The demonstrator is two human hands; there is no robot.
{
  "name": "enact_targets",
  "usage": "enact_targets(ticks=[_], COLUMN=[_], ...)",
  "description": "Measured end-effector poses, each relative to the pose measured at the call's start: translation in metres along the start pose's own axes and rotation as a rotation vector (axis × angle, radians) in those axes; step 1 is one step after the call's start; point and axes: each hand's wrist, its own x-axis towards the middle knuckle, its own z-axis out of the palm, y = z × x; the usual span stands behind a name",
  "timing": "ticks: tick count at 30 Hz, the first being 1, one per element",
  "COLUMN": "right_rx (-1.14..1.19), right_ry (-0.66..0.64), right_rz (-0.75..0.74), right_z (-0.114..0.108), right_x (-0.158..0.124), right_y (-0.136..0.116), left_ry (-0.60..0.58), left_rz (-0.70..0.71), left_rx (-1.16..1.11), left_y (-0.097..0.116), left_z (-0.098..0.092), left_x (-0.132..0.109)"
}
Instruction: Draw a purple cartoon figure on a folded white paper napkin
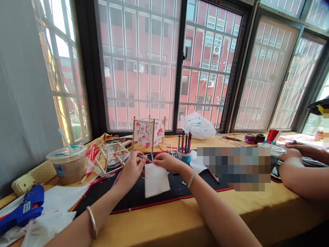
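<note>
Black mat (131,196) here, right hand (167,162) pinching white sheet (156,182) by its far edge; left hand (134,167) alongside, grip I can't tell!

Sheet (157,181): white, thin, roughly square, edges slightly rough. Over middle of mat (128,199), face toward camera, slightly tilted. Top edge pinched in right hand (166,162); lower edge toward mat's red front border, short of it. Whether lower edge touches mat, cannot tell. Slim pale piece (152,158) just beyond sheet's top edge, over far part of mat, mostly hidden; kind unclear.
</note>
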Motion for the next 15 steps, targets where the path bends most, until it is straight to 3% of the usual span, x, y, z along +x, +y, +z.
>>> enact_targets(ticks=[4, 6, 11, 15], right_rx=[-0.044, -0.085, -0.178, -0.19], right_ry=[-0.272, -0.329, -0.307, -0.278], right_rz=[-0.019, -0.034, -0.126, -0.186], right_z=[-0.007, -0.001, 0.015, 0.016], right_x=[-0.005, -0.001, 0.012, 0.013], right_y=[0.006, 0.009, 0.014, 0.018], left_ry=[0.123, 0.078, -0.38, -0.621], left_rz=[0.229, 0.41, 0.864, 0.956], left_rx=[0.047, 0.069, 0.102, 0.157], left_y=[0.013, 0.022, 0.034, 0.035], left_z=[-0.012, -0.013, 0.006, 0.015], left_x=[-0.004, -0.009, -0.029, -0.036])
